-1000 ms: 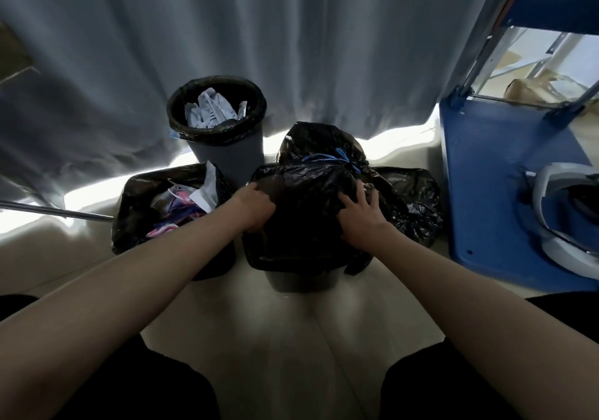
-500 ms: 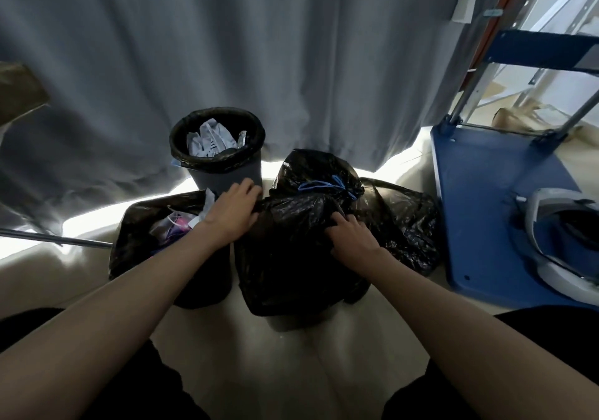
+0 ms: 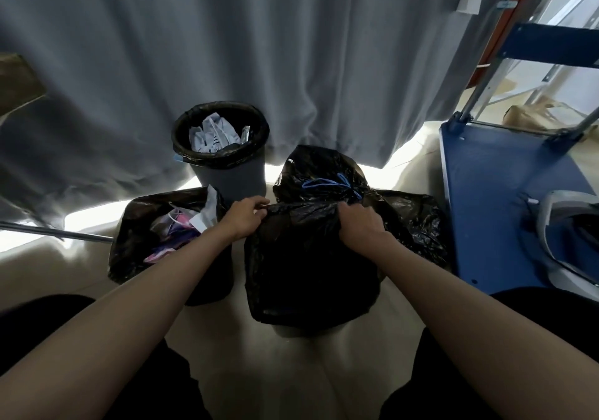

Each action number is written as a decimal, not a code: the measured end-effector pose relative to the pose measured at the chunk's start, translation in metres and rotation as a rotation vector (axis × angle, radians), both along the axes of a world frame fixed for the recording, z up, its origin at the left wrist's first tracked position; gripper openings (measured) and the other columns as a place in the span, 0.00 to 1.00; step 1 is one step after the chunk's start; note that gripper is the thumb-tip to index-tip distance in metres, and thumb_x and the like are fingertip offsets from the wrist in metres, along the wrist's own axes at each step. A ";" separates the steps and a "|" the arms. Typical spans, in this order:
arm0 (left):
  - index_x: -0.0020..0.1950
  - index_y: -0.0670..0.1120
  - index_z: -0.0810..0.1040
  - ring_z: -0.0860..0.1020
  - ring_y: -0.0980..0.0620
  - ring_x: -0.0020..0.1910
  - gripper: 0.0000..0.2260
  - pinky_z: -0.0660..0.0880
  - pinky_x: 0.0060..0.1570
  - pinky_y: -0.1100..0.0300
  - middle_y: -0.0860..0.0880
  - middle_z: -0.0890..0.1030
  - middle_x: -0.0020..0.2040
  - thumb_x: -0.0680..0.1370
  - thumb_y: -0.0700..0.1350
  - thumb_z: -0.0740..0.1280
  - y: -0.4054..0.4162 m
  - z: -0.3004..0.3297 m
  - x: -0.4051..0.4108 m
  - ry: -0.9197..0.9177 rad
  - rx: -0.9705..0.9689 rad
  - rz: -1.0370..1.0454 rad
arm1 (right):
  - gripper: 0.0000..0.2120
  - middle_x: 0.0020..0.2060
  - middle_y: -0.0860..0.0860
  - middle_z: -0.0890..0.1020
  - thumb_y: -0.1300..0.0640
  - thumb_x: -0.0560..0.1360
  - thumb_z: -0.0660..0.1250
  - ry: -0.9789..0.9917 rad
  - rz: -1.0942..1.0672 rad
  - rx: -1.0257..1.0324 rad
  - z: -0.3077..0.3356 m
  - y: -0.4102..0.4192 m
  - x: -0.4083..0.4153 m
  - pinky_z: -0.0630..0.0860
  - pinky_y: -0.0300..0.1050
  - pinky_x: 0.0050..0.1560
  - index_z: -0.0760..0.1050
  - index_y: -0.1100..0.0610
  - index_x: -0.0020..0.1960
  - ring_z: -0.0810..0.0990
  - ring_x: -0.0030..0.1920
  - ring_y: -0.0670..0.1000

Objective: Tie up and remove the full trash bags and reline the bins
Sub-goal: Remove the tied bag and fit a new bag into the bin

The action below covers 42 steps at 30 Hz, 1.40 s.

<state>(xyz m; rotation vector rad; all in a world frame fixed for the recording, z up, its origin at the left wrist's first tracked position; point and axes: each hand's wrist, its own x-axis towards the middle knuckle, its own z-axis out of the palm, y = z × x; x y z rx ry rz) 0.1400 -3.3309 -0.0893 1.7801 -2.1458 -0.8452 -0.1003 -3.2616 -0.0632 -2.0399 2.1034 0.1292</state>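
Now both hands, left hand (image 3: 248, 217) and right hand (image 3: 359, 225), grip the black liner's (image 3: 308, 264) top edge, stretched sideways between them over the bin.

A back corner of a workplace, likely an office or storeroom: a floor-length grey curtain (image 3: 227, 46) hangs over a pale hard floor (image 3: 291, 371), lined waste bins (image 3: 223, 147) stuffed with paper stand beside it, a blue platform trolley (image 3: 496, 199) is parked to the right, and metal shelving uprights (image 3: 518, 14) rise behind it.
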 end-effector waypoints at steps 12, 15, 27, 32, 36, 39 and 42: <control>0.49 0.46 0.86 0.82 0.49 0.48 0.07 0.76 0.57 0.56 0.46 0.85 0.44 0.71 0.40 0.73 0.011 -0.001 -0.014 0.130 -0.072 0.274 | 0.13 0.53 0.61 0.78 0.66 0.75 0.60 -0.359 -0.166 -0.085 -0.020 -0.007 -0.021 0.72 0.51 0.49 0.73 0.60 0.59 0.77 0.55 0.65; 0.58 0.45 0.83 0.81 0.49 0.53 0.13 0.75 0.60 0.57 0.45 0.85 0.47 0.74 0.41 0.73 0.012 0.000 -0.011 0.179 0.005 0.269 | 0.16 0.54 0.62 0.78 0.67 0.75 0.60 -0.497 -0.257 -0.095 -0.021 -0.006 -0.029 0.73 0.52 0.55 0.74 0.59 0.61 0.76 0.57 0.64; 0.38 0.41 0.83 0.80 0.49 0.33 0.03 0.79 0.38 0.56 0.45 0.82 0.34 0.69 0.35 0.75 0.048 0.013 0.014 0.228 0.278 0.290 | 0.19 0.61 0.62 0.75 0.57 0.75 0.65 -0.338 -0.374 0.155 -0.026 0.007 -0.032 0.73 0.52 0.54 0.70 0.62 0.64 0.76 0.60 0.65; 0.59 0.42 0.80 0.81 0.52 0.43 0.15 0.76 0.40 0.65 0.45 0.84 0.50 0.73 0.33 0.71 0.055 0.015 0.015 0.480 0.357 0.273 | 0.16 0.55 0.62 0.77 0.56 0.76 0.66 -0.583 -0.497 -0.005 -0.030 0.012 -0.035 0.70 0.46 0.48 0.71 0.64 0.60 0.77 0.57 0.62; 0.52 0.39 0.80 0.81 0.50 0.37 0.11 0.80 0.36 0.61 0.42 0.83 0.45 0.72 0.41 0.75 0.058 0.020 0.025 0.240 0.384 0.285 | 0.17 0.43 0.58 0.78 0.47 0.73 0.68 -0.601 -0.506 0.011 -0.021 0.019 -0.039 0.77 0.47 0.39 0.77 0.62 0.48 0.82 0.47 0.60; 0.53 0.37 0.79 0.82 0.48 0.32 0.09 0.82 0.34 0.58 0.38 0.83 0.44 0.75 0.39 0.72 0.069 0.019 0.027 0.151 0.531 0.261 | 0.19 0.52 0.60 0.78 0.48 0.73 0.70 -0.680 -0.559 0.221 -0.019 0.030 -0.032 0.81 0.51 0.27 0.76 0.63 0.55 0.84 0.41 0.62; 0.49 0.37 0.78 0.81 0.47 0.35 0.03 0.81 0.33 0.59 0.40 0.81 0.40 0.75 0.34 0.70 0.076 0.013 0.024 0.195 0.454 0.283 | 0.24 0.61 0.61 0.74 0.58 0.73 0.70 -0.826 -0.570 0.329 -0.022 0.039 -0.025 0.80 0.57 0.25 0.68 0.63 0.66 0.82 0.49 0.65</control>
